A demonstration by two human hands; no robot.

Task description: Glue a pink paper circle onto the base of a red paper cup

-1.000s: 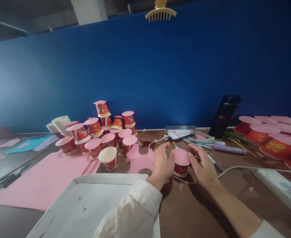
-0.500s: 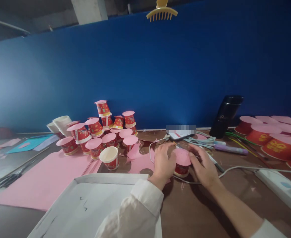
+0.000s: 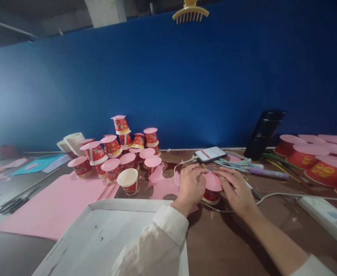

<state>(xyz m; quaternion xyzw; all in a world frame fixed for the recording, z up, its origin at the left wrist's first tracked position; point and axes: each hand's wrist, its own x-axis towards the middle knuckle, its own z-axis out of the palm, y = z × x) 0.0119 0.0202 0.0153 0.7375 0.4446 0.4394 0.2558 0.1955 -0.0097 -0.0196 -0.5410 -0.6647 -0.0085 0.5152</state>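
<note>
An upside-down red paper cup [image 3: 211, 197] stands on the brown tabletop with a pink paper disc [image 3: 213, 182] on its upturned base. At its left side my left hand [image 3: 193, 186] is closed in, fingers bent over the disc's edge. My right hand [image 3: 237, 191] holds the other side, its fingers reaching over the disc and its thumb at the rim. The fingertips partly hide the disc's far edge. Pink paper scraps with round cut-outs [image 3: 165, 186] lie left of my left hand.
Several disc-topped cups [image 3: 110, 170] are grouped and stacked on the left, beside an upright open cup [image 3: 128, 181]. Pink sheets [image 3: 56, 207], scissors [image 3: 14, 204] and a white tray [image 3: 122, 222] lie nearer. A phone [image 3: 211, 153], cables, black bottle [image 3: 264, 134] and power strip [image 3: 323, 214] are around.
The fingers of my right hand have moved inward over the top of the disc. My left fingers have shifted slightly across it. The view has turned a little left.
</note>
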